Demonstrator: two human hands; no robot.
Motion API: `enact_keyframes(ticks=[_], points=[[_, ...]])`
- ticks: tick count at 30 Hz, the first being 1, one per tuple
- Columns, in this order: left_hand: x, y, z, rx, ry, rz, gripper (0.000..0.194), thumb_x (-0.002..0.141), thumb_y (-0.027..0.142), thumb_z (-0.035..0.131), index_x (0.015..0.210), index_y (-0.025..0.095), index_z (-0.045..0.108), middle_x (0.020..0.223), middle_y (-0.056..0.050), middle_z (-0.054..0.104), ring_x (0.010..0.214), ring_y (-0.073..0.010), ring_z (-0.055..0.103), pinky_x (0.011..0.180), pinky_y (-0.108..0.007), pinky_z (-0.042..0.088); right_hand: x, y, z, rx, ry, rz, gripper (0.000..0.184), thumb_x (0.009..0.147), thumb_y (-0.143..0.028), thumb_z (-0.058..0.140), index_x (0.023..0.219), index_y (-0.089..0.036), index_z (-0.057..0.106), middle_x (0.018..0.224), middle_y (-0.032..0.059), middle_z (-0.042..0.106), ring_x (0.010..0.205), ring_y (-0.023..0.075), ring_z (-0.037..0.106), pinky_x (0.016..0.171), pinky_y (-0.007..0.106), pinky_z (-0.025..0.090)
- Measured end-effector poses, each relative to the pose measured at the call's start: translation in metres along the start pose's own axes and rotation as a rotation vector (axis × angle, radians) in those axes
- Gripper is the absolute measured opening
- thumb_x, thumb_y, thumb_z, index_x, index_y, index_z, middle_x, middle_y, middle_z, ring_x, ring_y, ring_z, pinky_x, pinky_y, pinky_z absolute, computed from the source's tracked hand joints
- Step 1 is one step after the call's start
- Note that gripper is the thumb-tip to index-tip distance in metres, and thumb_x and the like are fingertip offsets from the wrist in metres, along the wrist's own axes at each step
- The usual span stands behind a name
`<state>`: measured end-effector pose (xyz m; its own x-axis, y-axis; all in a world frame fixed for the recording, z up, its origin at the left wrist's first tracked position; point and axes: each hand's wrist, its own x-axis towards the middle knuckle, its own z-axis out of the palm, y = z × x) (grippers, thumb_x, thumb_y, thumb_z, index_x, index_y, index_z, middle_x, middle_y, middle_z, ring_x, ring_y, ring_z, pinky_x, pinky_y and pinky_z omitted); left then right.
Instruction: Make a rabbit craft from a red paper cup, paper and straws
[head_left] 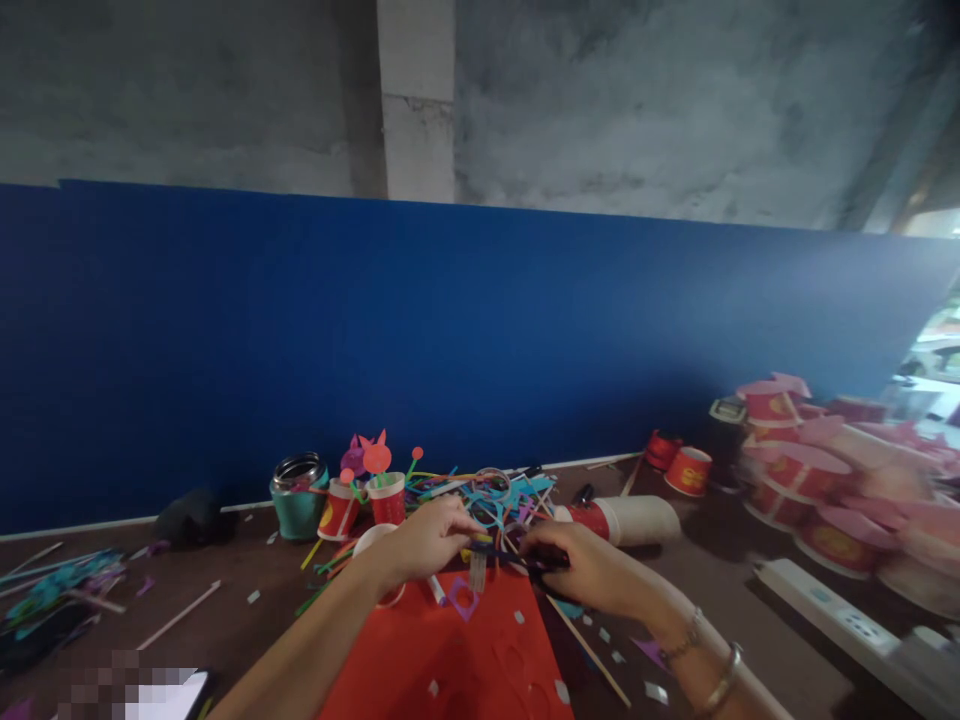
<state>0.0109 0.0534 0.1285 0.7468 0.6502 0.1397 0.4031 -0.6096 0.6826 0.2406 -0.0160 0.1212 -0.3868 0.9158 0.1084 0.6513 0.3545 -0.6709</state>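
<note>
My left hand [435, 532] is closed in a pinch over the far part of a red sheet [450, 660]. From its fingers hangs a clear strip that looks like tape [478, 572], with a small bit of yellow beside it. My right hand [574, 562] is wrapped round dark-handled scissors [536, 562], their blades pointing left toward the pinched strip. Below the hands a purple paper cut-out [464, 598] and a white marker [436, 590] lie on the red sheet. A white paper cup [375, 541] is partly hidden behind my left wrist.
Red cups with paper figures [377, 458] and a teal jar [300, 500] stand left. Paper scraps [517, 495] pile up behind the hands. A white roll [643, 520], stacked red cups [799, 470] and a power strip [825, 605] are right. A blue panel [450, 330] borders the table.
</note>
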Motion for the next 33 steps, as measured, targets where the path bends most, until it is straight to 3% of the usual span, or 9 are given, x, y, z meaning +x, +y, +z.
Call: enact_keyframes(ticks=[7, 12, 17, 19, 22, 25, 28, 31, 33], points=[[0.004, -0.012, 0.006, -0.059, 0.065, -0.038, 0.029, 0.075, 0.016, 0.051, 0.094, 0.021, 0.073, 0.084, -0.003, 0.059, 0.077, -0.0164, 0.055, 0.072, -0.026, 0.042, -0.002, 0.001, -0.001, -0.082, -0.018, 0.015, 0.034, 0.063, -0.005, 0.048, 0.09, -0.018, 0.065, 0.082, 0.0002, 0.067, 0.071, 0.0136, 0.057, 0.062, 0.021, 0.039], [0.007, -0.013, 0.011, -0.402, 0.223, -0.12, 0.027, 0.076, 0.031, 0.058, 0.095, 0.017, 0.07, 0.087, -0.005, 0.065, 0.077, -0.0177, 0.058, 0.07, -0.028, 0.044, -0.002, 0.005, 0.004, -0.251, 0.044, 0.058, 0.03, 0.064, -0.009, 0.051, 0.089, -0.02, 0.065, 0.086, 0.0026, 0.068, 0.076, 0.0166, 0.059, 0.067, 0.024, 0.039], [-0.003, 0.0, 0.024, -0.912, 0.302, -0.304, 0.043, 0.073, 0.041, 0.063, 0.109, 0.018, 0.057, 0.071, -0.001, 0.065, 0.053, -0.0116, 0.057, 0.055, -0.025, 0.043, 0.006, 0.021, 0.034, -0.372, 0.116, 0.262, 0.042, 0.061, -0.012, 0.055, 0.103, -0.017, 0.058, 0.085, 0.0065, 0.068, 0.077, 0.0204, 0.061, 0.062, 0.025, 0.036], [-0.007, 0.002, 0.033, -1.024, 0.303, -0.356, 0.052, 0.07, 0.043, 0.066, 0.114, 0.017, 0.052, 0.07, -0.001, 0.067, 0.048, -0.0118, 0.058, 0.049, -0.024, 0.042, 0.01, 0.024, 0.051, -0.351, 0.083, 0.337, 0.032, 0.061, -0.015, 0.057, 0.093, -0.016, 0.06, 0.076, 0.0058, 0.067, 0.067, 0.0188, 0.06, 0.056, 0.025, 0.034], [-0.013, 0.0, 0.048, -1.142, 0.336, -0.414, 0.061, 0.065, 0.045, 0.071, 0.115, 0.017, 0.051, 0.066, -0.001, 0.067, 0.045, -0.0113, 0.057, 0.044, -0.022, 0.039, 0.015, 0.027, 0.071, -0.327, 0.102, 0.328, 0.025, 0.057, -0.013, 0.06, 0.082, -0.014, 0.062, 0.085, 0.011, 0.068, 0.078, 0.0229, 0.06, 0.065, 0.027, 0.038], [-0.02, -0.006, 0.062, -1.235, 0.373, -0.387, 0.05, 0.065, 0.038, 0.073, 0.107, 0.017, 0.055, 0.071, -0.002, 0.068, 0.049, -0.0088, 0.056, 0.045, -0.019, 0.038, 0.018, 0.032, 0.079, -0.277, 0.098, 0.32, 0.027, 0.054, -0.01, 0.062, 0.081, -0.014, 0.063, 0.09, 0.0122, 0.067, 0.088, 0.0257, 0.059, 0.073, 0.029, 0.04], [-0.026, -0.013, 0.073, -1.289, 0.4, -0.374, 0.034, 0.063, 0.03, 0.075, 0.09, 0.015, 0.06, 0.078, -0.004, 0.069, 0.054, -0.0086, 0.058, 0.049, -0.019, 0.041, 0.023, 0.038, 0.075, -0.16, 0.036, 0.334, 0.029, 0.05, -0.01, 0.067, 0.078, -0.016, 0.065, 0.067, 0.001, 0.065, 0.065, 0.0181, 0.059, 0.059, 0.025, 0.04], [-0.028, -0.021, 0.084, -1.287, 0.403, -0.38, 0.034, 0.063, 0.033, 0.076, 0.086, 0.014, 0.061, 0.08, -0.006, 0.07, 0.057, -0.0118, 0.061, 0.052, -0.022, 0.043, 0.034, 0.034, 0.071, -0.04, 0.061, 0.297, 0.014, 0.07, -0.024, 0.06, 0.079, -0.016, 0.066, 0.063, -0.0017, 0.062, 0.058, 0.0127, 0.055, 0.053, 0.021, 0.038], [-0.025, -0.028, 0.092, -1.255, 0.391, -0.375, 0.039, 0.059, 0.038, 0.079, 0.085, 0.013, 0.062, 0.078, -0.006, 0.07, 0.061, -0.0149, 0.064, 0.055, -0.024, 0.045, 0.042, 0.025, 0.071, 0.069, 0.132, 0.264, 0.03, 0.084, -0.035, 0.045, 0.08, -0.015, 0.067, 0.065, 0.0001, 0.062, 0.06, 0.0123, 0.055, 0.054, 0.021, 0.039]])
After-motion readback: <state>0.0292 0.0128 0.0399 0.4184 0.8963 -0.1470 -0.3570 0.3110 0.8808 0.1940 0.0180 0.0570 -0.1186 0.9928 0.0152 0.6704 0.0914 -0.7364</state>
